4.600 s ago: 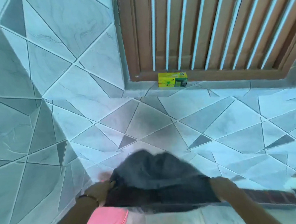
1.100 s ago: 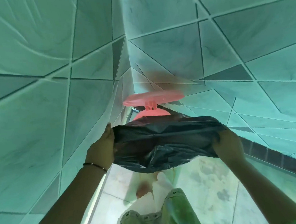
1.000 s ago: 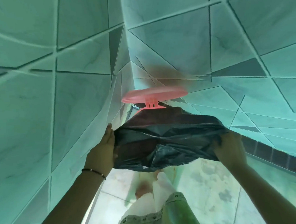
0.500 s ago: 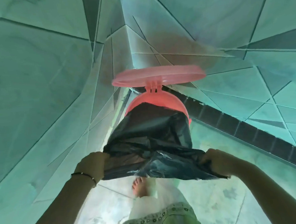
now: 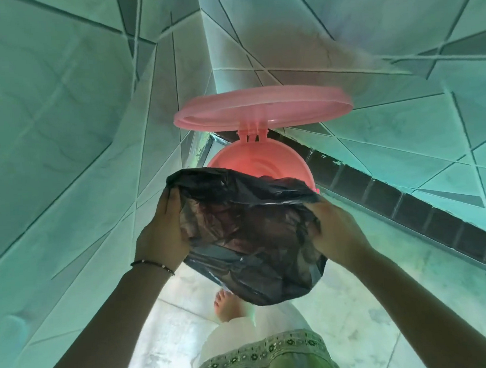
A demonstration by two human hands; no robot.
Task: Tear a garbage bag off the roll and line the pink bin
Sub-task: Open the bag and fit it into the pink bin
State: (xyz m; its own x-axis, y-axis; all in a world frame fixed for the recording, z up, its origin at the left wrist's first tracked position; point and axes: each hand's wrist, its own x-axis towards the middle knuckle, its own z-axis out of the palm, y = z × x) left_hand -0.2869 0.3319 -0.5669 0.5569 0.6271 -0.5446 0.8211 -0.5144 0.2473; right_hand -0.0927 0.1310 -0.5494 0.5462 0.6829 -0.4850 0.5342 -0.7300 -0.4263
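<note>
I see the black bag [image 5: 248,241] held open over the near side of the pink bin [image 5: 259,165], covering most of its mouth; only the far rim shows. My left hand [image 5: 162,232] grips the bag's left edge, fingers curled round the plastic, a thin bracelet [image 5: 152,263] on that wrist. My right hand [image 5: 335,229] pinches the right edge, bunching it. The bag's lower part sags toward me. The lid [image 5: 262,107] stands flipped up behind the bin, against the tiled wall [image 5: 58,110]. A bare foot [image 5: 227,305] shows on the floor [image 5: 359,305] below.
</note>
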